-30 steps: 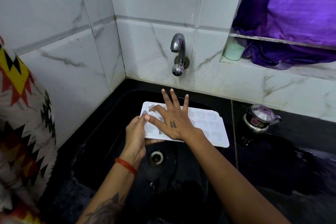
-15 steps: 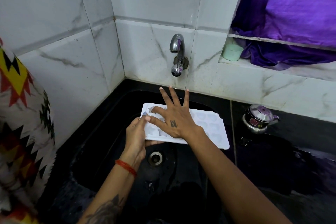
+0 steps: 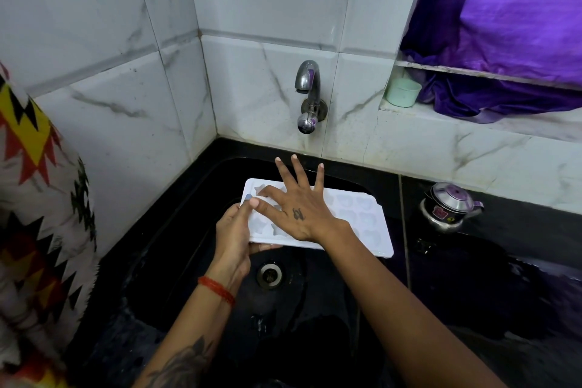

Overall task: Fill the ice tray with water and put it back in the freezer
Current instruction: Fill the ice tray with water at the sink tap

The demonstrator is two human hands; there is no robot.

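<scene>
Head view: the white ice tray [image 3: 362, 224] is held level over the black sink [image 3: 195, 186], its long axis crosswise just below and in front of the tap [image 3: 307, 98], gripped at its end by the left hand [image 3: 234, 236], the right hand [image 3: 299, 205] spread flat above it.

The ice tray [image 3: 362, 224] was white, over a glossy black sink [image 3: 189, 230] with a steel-grey drain [image 3: 269, 275]. The wall tiles [image 3: 94, 25] were white with grey marble veins. A chrome tap [image 3: 308, 94] showed a purple tint, perhaps reflected. Far right hung purple cloth [image 3: 504, 25] beside a pale mint cup [image 3: 402, 92]. At left, cloth [image 3: 34, 198] carried yellow, red and black zigzags. The left wrist wore a red thread [image 3: 217, 290].
</scene>
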